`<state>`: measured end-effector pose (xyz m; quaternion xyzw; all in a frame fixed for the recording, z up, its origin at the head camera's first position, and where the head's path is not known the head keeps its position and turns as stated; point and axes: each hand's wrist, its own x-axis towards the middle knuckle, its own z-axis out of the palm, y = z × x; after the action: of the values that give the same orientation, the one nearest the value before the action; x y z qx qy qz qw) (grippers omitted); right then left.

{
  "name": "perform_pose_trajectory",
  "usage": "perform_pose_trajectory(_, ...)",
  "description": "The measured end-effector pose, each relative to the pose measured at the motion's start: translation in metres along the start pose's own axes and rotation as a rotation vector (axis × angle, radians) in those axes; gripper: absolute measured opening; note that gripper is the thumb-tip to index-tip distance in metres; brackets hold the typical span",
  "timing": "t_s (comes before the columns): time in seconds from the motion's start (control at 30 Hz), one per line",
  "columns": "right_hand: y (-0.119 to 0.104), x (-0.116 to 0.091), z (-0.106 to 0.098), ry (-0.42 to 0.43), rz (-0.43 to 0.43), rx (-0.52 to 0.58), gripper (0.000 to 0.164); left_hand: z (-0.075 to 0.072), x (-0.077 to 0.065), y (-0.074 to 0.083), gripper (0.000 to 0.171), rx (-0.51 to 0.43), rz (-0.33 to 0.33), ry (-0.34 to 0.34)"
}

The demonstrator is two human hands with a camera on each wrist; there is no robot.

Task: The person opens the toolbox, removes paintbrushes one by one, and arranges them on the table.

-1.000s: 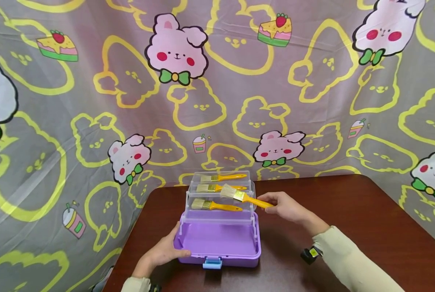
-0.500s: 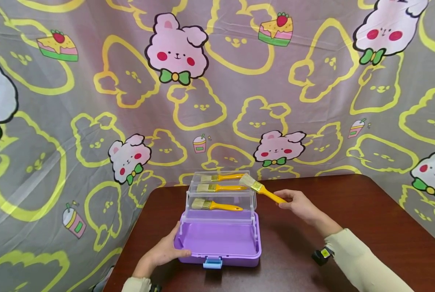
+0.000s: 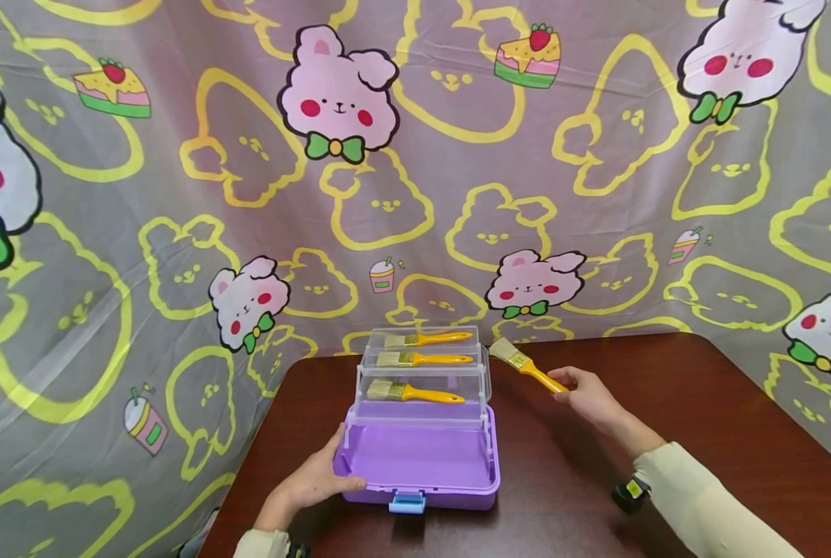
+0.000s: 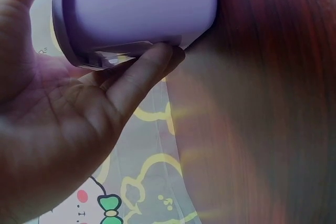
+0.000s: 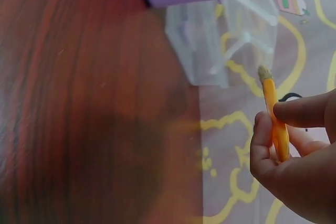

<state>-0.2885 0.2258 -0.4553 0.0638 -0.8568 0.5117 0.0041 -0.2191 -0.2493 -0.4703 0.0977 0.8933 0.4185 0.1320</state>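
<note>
A purple tool box [image 3: 457, 501] stands unfolded on the table, its tiered clear trays [image 3: 471, 387] raised at the back. My left hand [image 3: 314, 479] holds its left front corner, thumb at the front rim; in the left wrist view the fingers [image 4: 139, 80] lie along the box's side. To the right of the trays, my right hand [image 3: 590, 397] pinches a paintbrush [image 3: 527, 366] by its yellow handle, pale bristles pointing up and left. Three similar paintbrushes lie one per tier: a top brush [image 3: 443, 338], a middle brush [image 3: 439, 359] and a lower brush [image 3: 432, 395].
The box has a light blue latch [image 3: 407, 502] on its front and a bare purple bottom compartment [image 3: 418, 456]. The dark wooden table [image 3: 562, 496] extends to the right. A patterned curtain [image 3: 443, 170] hangs behind the table and along its left side.
My right hand has carried the paintbrush rightward, from in front of the trays to beside them. The left hand keeps its place on the box corner.
</note>
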Motion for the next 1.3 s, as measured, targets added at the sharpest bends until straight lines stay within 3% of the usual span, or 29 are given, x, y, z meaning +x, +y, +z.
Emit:
perform_pose_trajectory(0.4,0.024,-0.004,-0.003,-0.015,0.039,-0.030,0.037,-0.001,0.000,0.000,0.114,-0.008,0.013,-0.011)
perform_pose_trajectory(0.87,0.048,-0.007,0.001,-0.040,0.051,-0.042,0.040,0.000,0.000,0.000,0.114,-0.001,-0.015,-0.007)
perform_pose_trajectory(1.3,0.055,-0.013,0.002,-0.175,0.030,-0.107,0.041,0.001,0.000,0.002,0.112,-0.026,-0.009,-0.020)
